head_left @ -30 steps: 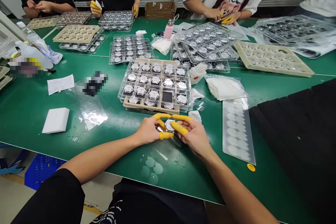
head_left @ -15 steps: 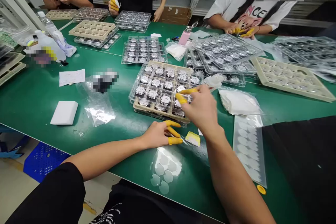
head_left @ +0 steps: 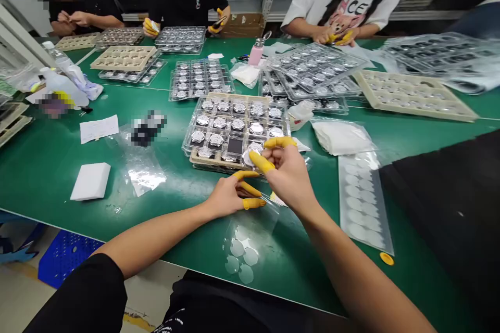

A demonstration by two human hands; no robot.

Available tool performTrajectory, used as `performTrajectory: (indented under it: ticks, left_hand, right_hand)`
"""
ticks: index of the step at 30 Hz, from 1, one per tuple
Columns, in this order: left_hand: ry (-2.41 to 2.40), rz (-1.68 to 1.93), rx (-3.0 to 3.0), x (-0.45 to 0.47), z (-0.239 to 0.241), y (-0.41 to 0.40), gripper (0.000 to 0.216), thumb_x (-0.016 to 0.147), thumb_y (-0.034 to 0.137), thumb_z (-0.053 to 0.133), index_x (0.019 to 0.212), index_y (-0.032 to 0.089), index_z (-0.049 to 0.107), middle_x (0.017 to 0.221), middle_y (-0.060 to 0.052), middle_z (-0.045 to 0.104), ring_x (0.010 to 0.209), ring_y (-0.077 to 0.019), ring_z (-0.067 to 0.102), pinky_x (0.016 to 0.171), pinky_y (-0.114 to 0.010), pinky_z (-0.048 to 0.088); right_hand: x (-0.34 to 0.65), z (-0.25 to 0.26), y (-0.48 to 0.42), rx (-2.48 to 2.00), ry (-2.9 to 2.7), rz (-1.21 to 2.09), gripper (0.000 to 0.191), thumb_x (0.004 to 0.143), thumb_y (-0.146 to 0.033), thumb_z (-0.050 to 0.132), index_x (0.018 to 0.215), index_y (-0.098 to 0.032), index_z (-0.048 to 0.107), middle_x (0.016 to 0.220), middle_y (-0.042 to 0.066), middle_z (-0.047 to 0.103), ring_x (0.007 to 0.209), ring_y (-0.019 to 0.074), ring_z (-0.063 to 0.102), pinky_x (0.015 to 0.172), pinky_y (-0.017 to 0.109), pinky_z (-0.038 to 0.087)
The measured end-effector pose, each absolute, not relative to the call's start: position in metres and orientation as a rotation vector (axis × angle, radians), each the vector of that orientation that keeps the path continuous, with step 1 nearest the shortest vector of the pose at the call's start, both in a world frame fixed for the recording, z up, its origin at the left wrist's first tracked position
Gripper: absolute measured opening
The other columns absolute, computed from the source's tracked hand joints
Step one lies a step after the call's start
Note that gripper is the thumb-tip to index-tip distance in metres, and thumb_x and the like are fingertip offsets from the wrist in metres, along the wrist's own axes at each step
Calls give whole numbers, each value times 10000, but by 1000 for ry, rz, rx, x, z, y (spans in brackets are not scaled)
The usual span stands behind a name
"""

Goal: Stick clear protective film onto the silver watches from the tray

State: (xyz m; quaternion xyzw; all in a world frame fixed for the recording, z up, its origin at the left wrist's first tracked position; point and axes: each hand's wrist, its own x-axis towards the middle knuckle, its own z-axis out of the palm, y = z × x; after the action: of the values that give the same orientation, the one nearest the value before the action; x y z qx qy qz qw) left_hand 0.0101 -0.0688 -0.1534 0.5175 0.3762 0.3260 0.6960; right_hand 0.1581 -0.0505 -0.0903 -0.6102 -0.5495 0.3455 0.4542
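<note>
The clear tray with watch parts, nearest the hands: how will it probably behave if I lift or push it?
The clear tray will probably feel fairly stiff, as its edges look straight. The watch parts in it look metallic, so it may feel rather heavy. It appears stacked over a beige tray, so a push could make it slide.

On the smooth green tabletop [head_left: 47, 158] there lay a white rectangular block [head_left: 89, 181], a white paper slip [head_left: 99, 129], a stack of clear and beige plastic trays [head_left: 235, 146] and a small yellow ring [head_left: 386, 258].
</note>
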Motion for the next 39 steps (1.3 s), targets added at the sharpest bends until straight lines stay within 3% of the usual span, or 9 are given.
performTrajectory:
  ticks: [3, 6, 10, 14, 16, 19, 21, 30, 39]
  left_hand:
    - [822, 770, 1140, 9, -153, -69, 844, 536, 229, 938, 1302, 178, 589, 866, -36, 760, 811, -174, 741, 839, -320, 592]
    - [831, 738, 1186, 9, -153, -69, 717, 510, 228, 940, 1170, 141, 673, 827, -21, 737, 765, -146, 709, 807, -281, 578]
    - [880, 725, 1220, 8, -152, -69, 663, 546, 214, 918, 1160, 138, 682, 817, -13, 724, 745, -123, 689, 806, -264, 573]
    - [925, 703, 1193, 7, -151, -69, 624, 565, 195, 907, 1143, 144, 675, 866, -27, 734, 758, -125, 700, 792, -257, 582]
    - [942, 695, 1172, 7, -151, -69, 605, 587, 203, 897, 1145, 144, 670, 883, -36, 737, 779, -136, 712, 808, -273, 590]
    - [960, 693, 1137, 7, -151, -67, 594, 601, 201, 889, 1146, 144, 660, 900, -41, 736, 787, -137, 719, 817, -282, 595]
    - [960, 704, 1123, 8, -151, -67, 583, 602, 195, 889, 1135, 146, 657, 904, -40, 734, 787, -131, 718, 820, -277, 593]
    - [956, 743, 1116, 10, -151, -66, 608, 542, 179, 914, 1092, 148, 656, 880, -32, 728, 775, -132, 708, 800, -273, 585]
    - [934, 737, 1097, 12, -154, -66, 592, 528, 73, 835, 1097, 130, 679, 865, -24, 731, 741, -117, 695, 740, -232, 568]
  right_hand:
    - [175, -102, -84, -1356, -1203, 1269, 490, 703, -495, 795, 974, -245, 474, 620, -81, 521, 553, 121, 477, 543, 262, 375]
    - [186, -118, -96, -1374, -1113, 1493, 568, 629, -504, 851, 947, -238, 462, 593, -91, 533, 496, 92, 422, 486, 231, 305]
    - [184, -128, -93, -1375, -1113, 1493, 571, 601, -443, 877, 938, -246, 460, 604, -91, 548, 491, 89, 424, 473, 226, 314]
    - [202, -125, -90, -1427, -1264, 1458, 444, 684, -447, 814, 950, -240, 523, 666, -50, 592, 538, 117, 490, 503, 256, 380]
    - [229, -125, -87, -1534, -1460, 1353, 412, 691, -470, 794, 958, -219, 605, 729, -3, 647, 558, 136, 519, 514, 279, 402]
    - [275, -131, -78, -1898, -1509, 661, 393, 670, -486, 783, 915, -191, 699, 811, 58, 676, 571, 158, 507, 529, 311, 394]
    - [293, -136, -72, -1979, -1539, 384, 321, 695, -444, 751, 895, -193, 732, 857, 81, 684, 642, 195, 541, 582, 339, 417]
    - [228, -120, -94, -1355, -1808, 245, 88, 906, -289, 619, 937, -244, 688, 894, 71, 694, 852, 228, 595, 758, 388, 467]
    - [201, -132, -94, -1091, -2214, 91, 243, 870, -70, 589, 987, -250, 704, 1010, 46, 732, 907, 220, 550, 776, 393, 372]
